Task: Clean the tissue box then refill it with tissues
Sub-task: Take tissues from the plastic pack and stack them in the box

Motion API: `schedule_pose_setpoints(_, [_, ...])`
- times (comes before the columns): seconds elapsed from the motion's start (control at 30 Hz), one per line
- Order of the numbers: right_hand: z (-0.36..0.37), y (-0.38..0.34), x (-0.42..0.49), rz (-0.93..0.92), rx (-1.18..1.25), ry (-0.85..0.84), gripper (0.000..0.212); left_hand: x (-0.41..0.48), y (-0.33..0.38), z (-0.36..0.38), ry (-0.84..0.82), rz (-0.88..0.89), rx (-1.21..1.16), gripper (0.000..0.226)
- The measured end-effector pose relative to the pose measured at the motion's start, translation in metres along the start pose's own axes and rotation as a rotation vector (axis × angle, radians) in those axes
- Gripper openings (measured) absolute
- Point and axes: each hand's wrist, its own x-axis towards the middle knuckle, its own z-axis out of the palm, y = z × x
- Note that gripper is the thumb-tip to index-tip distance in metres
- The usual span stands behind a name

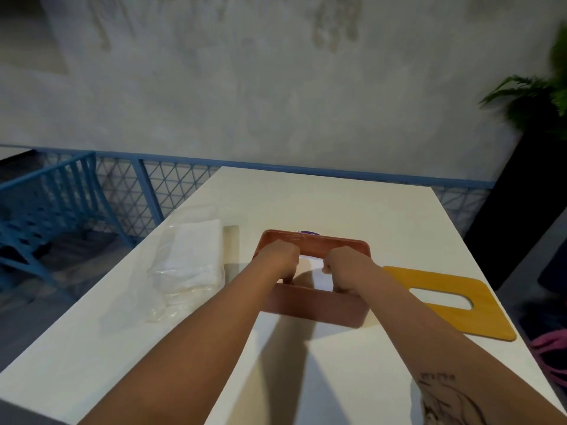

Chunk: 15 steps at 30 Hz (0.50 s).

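The terracotta-pink rectangular tissue box (pixel 319 311) stands on the white tabletop (pixel 337 204), near its middle, with its open top facing up. Its long axis runs left to right across the view, with the right end swung a little nearer the person. No label or writing can be read on its walls. Inside it lies a stack of white tissues (pixel 311 269).

Both hands reach down into the opening, apart from each other. The left hand (pixel 277 262) is at the left end of the stack and the right hand (pixel 345 268) at the right end, each with its fingers curled down and clamped on the tissues.

Just right of the box, a mustard-yellow flat lid (pixel 491 317) with an oblong slot lies on the tabletop. To the left, near the box, lies a clear plastic pack of white tissues (pixel 190 259). A small purple object (pixel 305 232) peeks over the far wall, too hidden to identify. A dark tattoo (pixel 441 391) on the right forearm carries a line of script too blurred to read.

Beyond the tabletop are a blue mesh railing (pixel 171 185), a blue slatted chair (pixel 52 204) and a green plant (pixel 527 96).
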Motion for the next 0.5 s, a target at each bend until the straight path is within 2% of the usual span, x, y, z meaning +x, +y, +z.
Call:
schedule_pose_setpoints(0.2, [-0.003,0.002,-0.004,-0.030,-0.058,0.034,0.038,-0.006,0.005,0.005,0.038,-0.079,-0.071,0.037])
schedule_pose_setpoints(0.4, [-0.007,0.001,-0.013,0.008,-0.033,0.160,0.040,-0.040,-0.010,0.008,0.468,-0.004,-0.395,0.028])
schedule_pose_setpoints(0.5, [-0.007,-0.009,-0.019,0.003,-0.003,0.300,0.029,-0.060,-0.018,0.006,0.613,-0.030,-0.441,0.024])
